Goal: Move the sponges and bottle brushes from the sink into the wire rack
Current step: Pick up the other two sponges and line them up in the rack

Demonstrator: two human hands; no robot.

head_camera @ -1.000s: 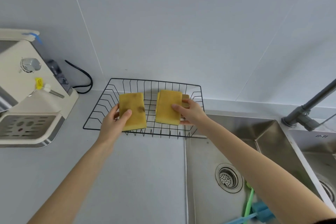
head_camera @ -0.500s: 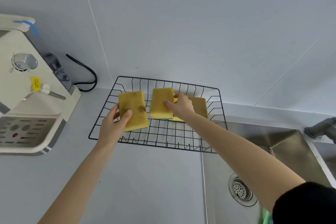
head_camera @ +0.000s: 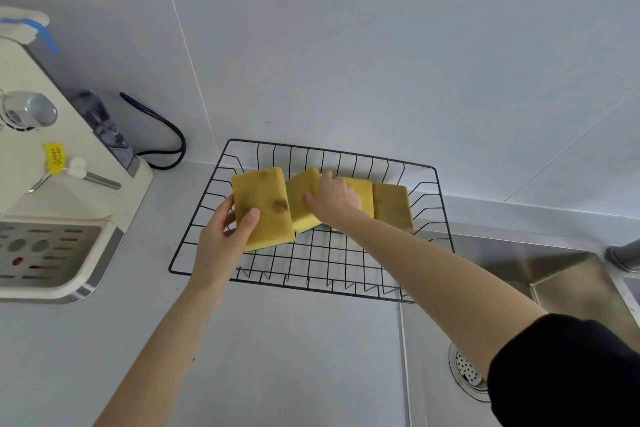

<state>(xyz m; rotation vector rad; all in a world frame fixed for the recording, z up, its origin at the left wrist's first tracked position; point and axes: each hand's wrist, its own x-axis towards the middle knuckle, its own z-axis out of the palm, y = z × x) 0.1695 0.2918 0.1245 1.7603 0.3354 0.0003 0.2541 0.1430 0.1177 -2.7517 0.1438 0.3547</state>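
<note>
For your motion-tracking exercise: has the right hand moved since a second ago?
Yes. The right hand has moved from the wire rack's front-right corner toward its back middle.

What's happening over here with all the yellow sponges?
A person is putting sponges into a black wire rack on the counter beside the sink. The left hand holds a stained sponge over the rack's left side. The right hand rests on a second sponge leaning in the middle. At least two more sponges lie to the right. No bottle brushes are in view.
</note>
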